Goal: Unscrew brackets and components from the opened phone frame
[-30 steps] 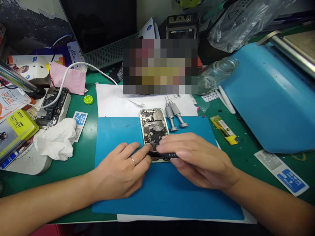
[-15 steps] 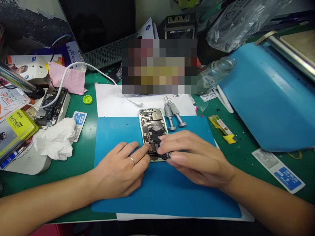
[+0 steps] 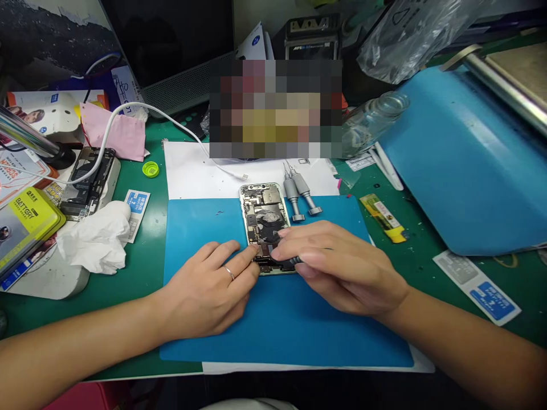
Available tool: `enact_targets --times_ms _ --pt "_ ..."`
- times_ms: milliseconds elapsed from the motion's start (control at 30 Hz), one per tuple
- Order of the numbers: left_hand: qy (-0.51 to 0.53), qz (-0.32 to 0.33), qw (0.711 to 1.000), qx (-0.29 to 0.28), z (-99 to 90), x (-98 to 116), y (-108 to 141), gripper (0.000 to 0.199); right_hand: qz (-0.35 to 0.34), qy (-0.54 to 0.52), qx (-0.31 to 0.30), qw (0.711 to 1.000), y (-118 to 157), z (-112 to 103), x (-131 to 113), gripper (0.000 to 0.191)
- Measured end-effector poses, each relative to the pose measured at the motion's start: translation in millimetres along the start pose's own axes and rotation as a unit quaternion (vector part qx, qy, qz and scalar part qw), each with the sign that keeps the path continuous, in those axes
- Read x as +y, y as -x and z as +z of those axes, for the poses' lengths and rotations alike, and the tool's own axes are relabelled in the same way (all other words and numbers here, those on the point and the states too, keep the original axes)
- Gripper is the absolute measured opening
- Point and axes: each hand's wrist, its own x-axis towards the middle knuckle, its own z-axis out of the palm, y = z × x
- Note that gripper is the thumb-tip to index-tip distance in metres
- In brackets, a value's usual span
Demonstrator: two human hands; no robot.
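Observation:
An opened phone [image 3: 265, 219] with its inner parts showing lies on a blue mat [image 3: 299, 336]. My left hand [image 3: 213, 285] rests on the mat, its fingertips at the phone's lower left edge and its fingers slightly spread. Over the phone's lower right part, my right hand [image 3: 337, 262] pinches a small dark tool [image 3: 296, 259], most of it hidden by the fingers. Two grey screwdrivers [image 3: 299, 191] lie side by side just beyond the phone's upper right.
A white cable [image 3: 149, 107] arches across the left. At the left are another opened phone [image 3: 88, 176], a crumpled tissue [image 3: 96, 239] and a yellow battery box [image 3: 32, 222]. A glass jar [image 3: 374, 122] and a yellow tube [image 3: 382, 218] are on the right.
The view has shifted slightly, moving the scene up. My right hand has turned a little at the phone's lower right, and more of the dark tool shows. My left hand keeps its place.

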Motion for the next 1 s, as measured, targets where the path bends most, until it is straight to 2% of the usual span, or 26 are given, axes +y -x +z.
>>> enact_targets --times_ms 267,433,667,1000 --pt "-0.001 -0.004 1.0 -0.001 1.8 -0.2 0.7 0.04 -0.006 0.025 -0.005 1.0 -0.6 0.9 -1.1 0.047" --pt "-0.002 -0.002 1.0 0.0 1.2 0.2 0.4 0.04 -0.018 0.041 -0.018 0.999 -0.2 -0.6 -1.3 0.051" --pt "0.001 -0.003 1.0 -0.001 -0.4 0.4 -0.1 0.035 0.02 0.006 0.019 1.0 -2.8 0.3 -0.5 0.05" --pt "0.001 -0.006 1.0 0.008 -0.2 -0.3 -0.4 0.033 0.016 0.027 0.026 0.999 -3.3 1.9 1.6 0.048"
